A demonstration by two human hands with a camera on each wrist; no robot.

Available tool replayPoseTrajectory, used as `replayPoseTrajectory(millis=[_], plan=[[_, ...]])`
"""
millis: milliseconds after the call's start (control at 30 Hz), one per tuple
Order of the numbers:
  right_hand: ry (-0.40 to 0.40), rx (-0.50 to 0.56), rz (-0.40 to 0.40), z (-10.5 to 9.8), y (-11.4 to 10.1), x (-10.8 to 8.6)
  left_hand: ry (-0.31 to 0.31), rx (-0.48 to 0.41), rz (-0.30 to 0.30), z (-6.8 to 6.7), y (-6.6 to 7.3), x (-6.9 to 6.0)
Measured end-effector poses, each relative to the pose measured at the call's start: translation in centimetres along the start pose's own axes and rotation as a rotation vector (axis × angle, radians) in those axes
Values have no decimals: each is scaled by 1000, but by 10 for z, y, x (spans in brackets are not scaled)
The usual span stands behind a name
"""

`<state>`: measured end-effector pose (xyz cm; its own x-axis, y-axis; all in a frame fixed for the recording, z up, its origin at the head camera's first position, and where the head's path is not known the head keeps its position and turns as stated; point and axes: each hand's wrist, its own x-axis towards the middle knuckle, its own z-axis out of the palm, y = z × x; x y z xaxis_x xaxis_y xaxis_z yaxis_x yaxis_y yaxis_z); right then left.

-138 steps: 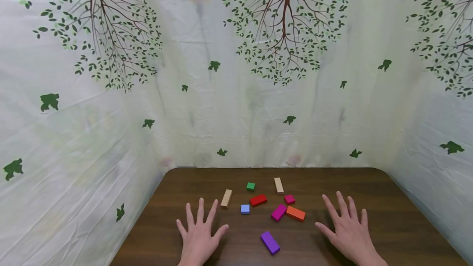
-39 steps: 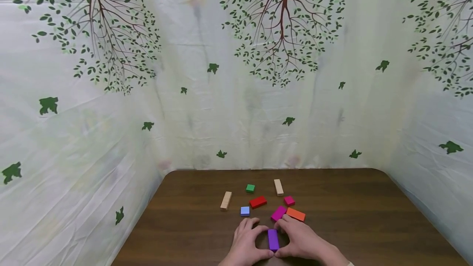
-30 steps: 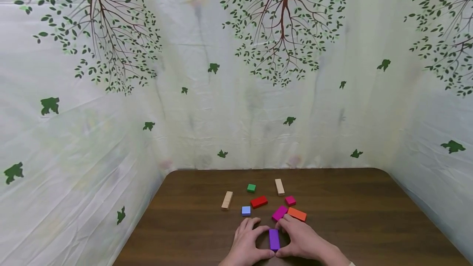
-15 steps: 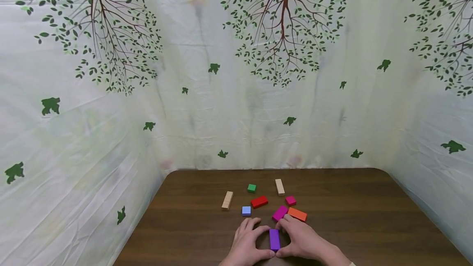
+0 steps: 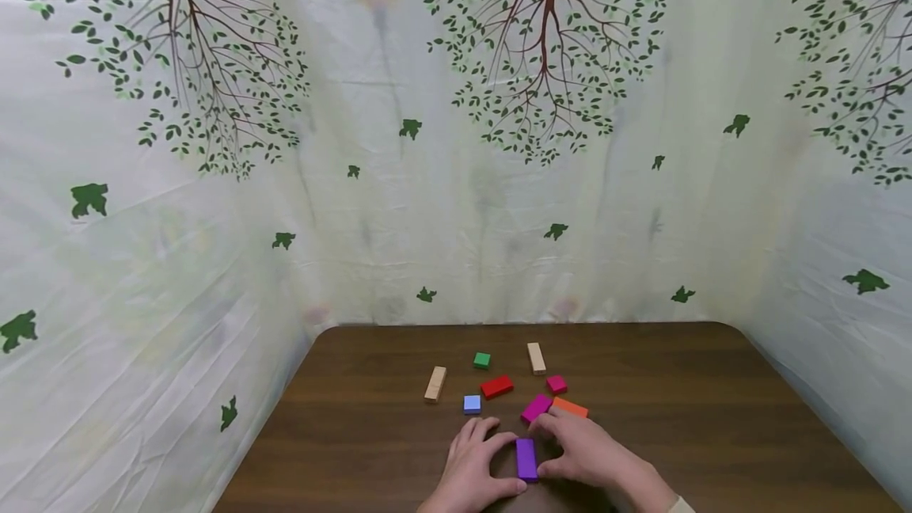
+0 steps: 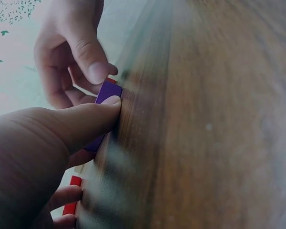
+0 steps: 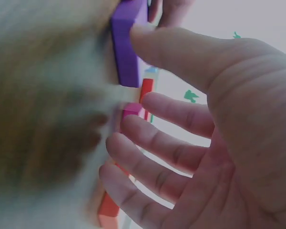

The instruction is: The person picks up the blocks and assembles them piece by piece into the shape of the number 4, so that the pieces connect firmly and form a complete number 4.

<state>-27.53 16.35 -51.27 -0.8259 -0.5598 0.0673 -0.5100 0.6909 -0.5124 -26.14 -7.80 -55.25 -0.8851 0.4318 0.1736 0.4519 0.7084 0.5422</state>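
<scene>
A purple rectangular block [image 5: 526,459] lies near the front of the table, its long side pointing away from me. My left hand [image 5: 470,465] pinches it end to end, thumb at the near end and index finger at the far end. The left wrist view shows that thumb pressed on the purple block [image 6: 109,90]. Just right of it, my right hand [image 5: 591,450] has its thumb and fingers apart, with a small gap to the block in the head view. Spread, gently bent fingers of the right hand [image 7: 181,143] hold nothing in the right wrist view.
Beyond the hands on the brown table [image 5: 342,442] lie magenta [image 5: 536,408], orange [image 5: 572,408], pink [image 5: 556,384], red [image 5: 496,386], blue [image 5: 472,404] and green [image 5: 481,360] blocks, plus two plain wooden blocks. My right fingers partly cover the orange one. A leaf-patterned curtain [image 5: 463,220] surrounds the table.
Both hands came from apart to the purple block, which was turned straighter. Since half a second ago, my right thumb and fingers have drawn off it to the right; the left hand stays.
</scene>
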Motion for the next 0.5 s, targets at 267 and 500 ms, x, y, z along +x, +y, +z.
replayPoseTrajectory(millis=[267, 500], plan=[[110, -30, -12, -16, -3, 9, 20, 11, 32, 3, -1, 3], [251, -90, 35, -16, 6, 24, -7, 11, 11, 1, -1, 3]])
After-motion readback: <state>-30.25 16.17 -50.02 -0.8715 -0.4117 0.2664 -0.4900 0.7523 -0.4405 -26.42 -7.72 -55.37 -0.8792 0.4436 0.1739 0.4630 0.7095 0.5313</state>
